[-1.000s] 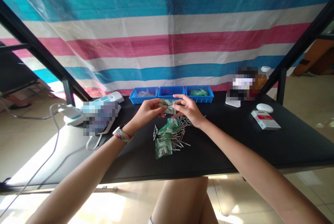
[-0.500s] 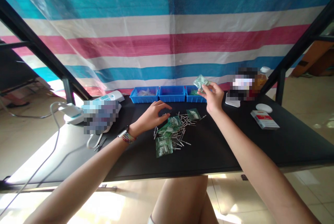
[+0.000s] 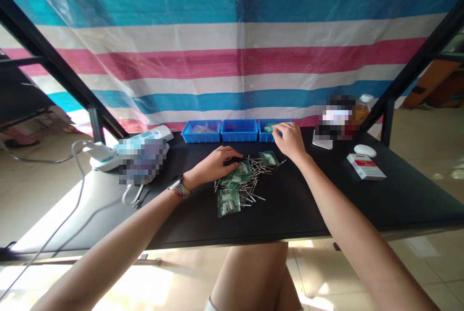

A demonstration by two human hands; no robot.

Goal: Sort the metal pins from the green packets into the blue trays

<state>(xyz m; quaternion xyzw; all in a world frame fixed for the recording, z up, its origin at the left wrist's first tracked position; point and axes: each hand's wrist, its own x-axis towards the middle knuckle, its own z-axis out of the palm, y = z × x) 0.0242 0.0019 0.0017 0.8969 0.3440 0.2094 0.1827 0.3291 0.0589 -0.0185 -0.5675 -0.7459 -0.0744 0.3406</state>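
My left hand (image 3: 213, 166) hovers at the left edge of a pile, fingers stretched and thumb apart, with nothing held. Beneath its fingertips are small green plastic bags (image 3: 241, 172) of metal parts and loose pop rivets (image 3: 255, 184). Another green bag (image 3: 228, 203) lies at the near side of the pile, and one (image 3: 268, 158) at its far right. My right hand (image 3: 290, 138) is at the right blue bin (image 3: 266, 137), fingers curled over its rim on a green bag (image 3: 271, 128); its fingertips are partly hidden.
A middle blue bin (image 3: 239, 136) and a left blue bin (image 3: 201, 137) with clear bags adjoin it. A power strip (image 3: 159, 133) and cables lie left. At right are a red-and-white box (image 3: 366, 166), a white oval object (image 3: 365, 150) and a bottle (image 3: 363, 108). A striped tarp (image 3: 239, 55) hangs behind.
My right hand has come down and left, bringing the green bag from above the table to the right blue bin. The left hand has shifted slightly right over the pile.
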